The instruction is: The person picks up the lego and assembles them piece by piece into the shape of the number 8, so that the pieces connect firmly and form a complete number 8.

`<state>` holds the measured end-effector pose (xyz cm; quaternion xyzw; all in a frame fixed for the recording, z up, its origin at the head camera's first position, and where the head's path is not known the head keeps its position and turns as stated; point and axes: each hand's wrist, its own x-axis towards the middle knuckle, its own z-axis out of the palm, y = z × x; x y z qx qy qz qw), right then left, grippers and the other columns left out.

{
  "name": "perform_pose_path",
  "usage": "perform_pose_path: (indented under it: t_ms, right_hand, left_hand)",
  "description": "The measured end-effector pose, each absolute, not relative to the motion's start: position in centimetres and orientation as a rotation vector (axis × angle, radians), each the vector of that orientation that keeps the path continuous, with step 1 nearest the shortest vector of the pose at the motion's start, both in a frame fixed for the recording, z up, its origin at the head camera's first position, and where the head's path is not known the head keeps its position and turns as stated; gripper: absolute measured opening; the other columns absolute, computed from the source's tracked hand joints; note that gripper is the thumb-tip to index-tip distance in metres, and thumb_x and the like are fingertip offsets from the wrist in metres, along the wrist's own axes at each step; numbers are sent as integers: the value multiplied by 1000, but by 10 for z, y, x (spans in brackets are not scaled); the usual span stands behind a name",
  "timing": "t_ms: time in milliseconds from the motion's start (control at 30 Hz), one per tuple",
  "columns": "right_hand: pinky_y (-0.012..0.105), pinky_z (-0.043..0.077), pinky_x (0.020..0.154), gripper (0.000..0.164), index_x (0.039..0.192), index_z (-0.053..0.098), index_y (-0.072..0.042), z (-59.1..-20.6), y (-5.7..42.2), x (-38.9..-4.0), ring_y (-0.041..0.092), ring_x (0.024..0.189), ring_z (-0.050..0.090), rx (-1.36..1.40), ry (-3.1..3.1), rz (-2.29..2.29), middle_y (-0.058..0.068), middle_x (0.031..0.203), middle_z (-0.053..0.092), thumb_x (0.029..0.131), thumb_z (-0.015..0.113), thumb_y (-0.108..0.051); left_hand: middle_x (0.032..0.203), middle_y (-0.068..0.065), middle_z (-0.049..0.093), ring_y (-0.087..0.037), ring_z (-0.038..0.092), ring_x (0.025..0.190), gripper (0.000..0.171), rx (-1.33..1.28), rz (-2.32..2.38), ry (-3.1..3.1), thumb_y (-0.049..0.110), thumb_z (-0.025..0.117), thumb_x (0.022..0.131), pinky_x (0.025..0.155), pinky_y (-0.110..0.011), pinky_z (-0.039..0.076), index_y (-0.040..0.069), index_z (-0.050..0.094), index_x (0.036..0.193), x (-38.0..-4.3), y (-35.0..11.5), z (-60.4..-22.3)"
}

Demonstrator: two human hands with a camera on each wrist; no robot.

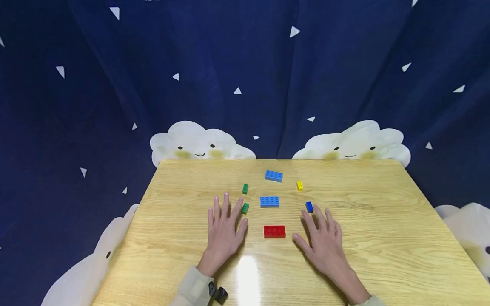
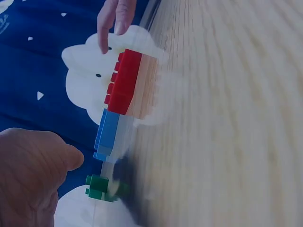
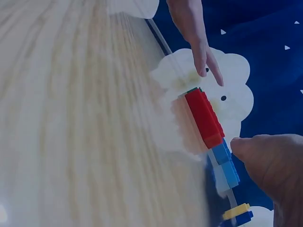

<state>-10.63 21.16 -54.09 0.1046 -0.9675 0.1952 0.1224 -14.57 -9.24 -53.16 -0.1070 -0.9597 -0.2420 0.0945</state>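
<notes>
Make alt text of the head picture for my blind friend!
Left hand and right hand, holding nothing, flank a red brick on a wooden table. Beyond lie two light-blue bricks, two green bricks, a yellow brick and a dark-blue brick.

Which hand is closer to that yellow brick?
Right. The right hand lies on the person's side of the yellow brick; the left hand is farther off to its left, by the nearer green brick.

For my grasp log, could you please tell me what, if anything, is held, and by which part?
Nothing is held: the left hand is spread near a green brick, the right hand near the dark blue brick.
</notes>
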Motion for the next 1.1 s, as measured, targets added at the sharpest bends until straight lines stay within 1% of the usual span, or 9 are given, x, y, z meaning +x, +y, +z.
perform_pose_path:
  t_ms: [167, 267, 367, 467, 567, 667, 733, 867, 1100]
  right_hand:
    - [72, 18, 108, 67, 154, 47, -16, -542, 207, -105, 53, 149, 18, 295, -2878, 581, 22, 166, 24, 100, 65, -51]
    - [72, 19, 107, 64, 153, 50, -17, -544, 205, -104, 54, 146, 23, 295, -2895, 582, 22, 165, 26, 100, 66, -50]
    - [71, 21, 105, 63, 153, 52, -18, -547, 204, -103, 54, 142, 27, 308, -2897, 592, 22, 163, 28, 100, 67, -48]
    - [68, 24, 102, 60, 151, 54, -18, -549, 202, -103, 52, 137, 32, 335, -2885, 602, 24, 158, 34, 100, 68, -46]
    - [61, 29, 96, 57, 150, 56, -20, -551, 200, -103, 46, 128, 38, 362, -2872, 627, 24, 147, 43, 100, 69, -43]
    - [51, 30, 88, 54, 149, 58, -23, -551, 198, -104, 37, 113, 40, 378, -2869, 656, 17, 130, 48, 100, 70, -41]
    - [45, 28, 83, 52, 148, 59, -23, -552, 196, -105, 31, 104, 38, 390, -2873, 669, 12, 120, 47, 100, 71, -40]
    - [40, 25, 79, 49, 145, 62, -23, -551, 194, -108, 26, 96, 35, 414, -2871, 651, 6, 108, 43, 100, 71, -39]
    - [37, 23, 76, 46, 142, 64, -22, -550, 192, -114, 23, 90, 31, 450, -2873, 623, 1, 99, 39, 100, 71, -38]
  left_hand:
    - [171, -24, 16, -54, 7, 156, 55, -353, -715, -2836, 35, 57, 106, 120, -70, 11, 24, 47, 159, -153, -91, -535]
    - [168, -29, 21, -56, 12, 154, 53, -382, -739, -2819, 31, 59, 105, 119, -70, 15, 22, 51, 156, -157, -90, -537]
    - [163, -33, 27, -57, 21, 150, 49, -407, -758, -2806, 29, 62, 105, 116, -69, 23, 20, 56, 152, -160, -88, -538]
    - [156, -34, 36, -52, 34, 141, 45, -415, -764, -2801, 27, 64, 104, 109, -64, 33, 17, 60, 148, -163, -87, -538]
    - [143, -32, 46, -43, 43, 124, 41, -404, -757, -2801, 25, 66, 104, 96, -54, 39, 15, 64, 144, -165, -86, -538]
    - [129, -26, 53, -35, 44, 107, 39, -397, -744, -2803, 23, 69, 103, 85, -44, 39, 14, 67, 141, -168, -85, -537]
    - [119, -22, 55, -30, 44, 98, 38, -403, -732, -2803, 22, 71, 101, 80, -40, 38, 14, 68, 139, -170, -85, -536]
    - [106, -15, 57, -26, 46, 91, 37, -421, -712, -2788, 19, 76, 97, 75, -35, 39, 11, 71, 133, -174, -84, -534]
    - [93, -8, 56, -20, 48, 79, 33, -430, -720, -2753, 13, 81, 92, 65, -30, 40, 8, 73, 123, -178, -84, -533]
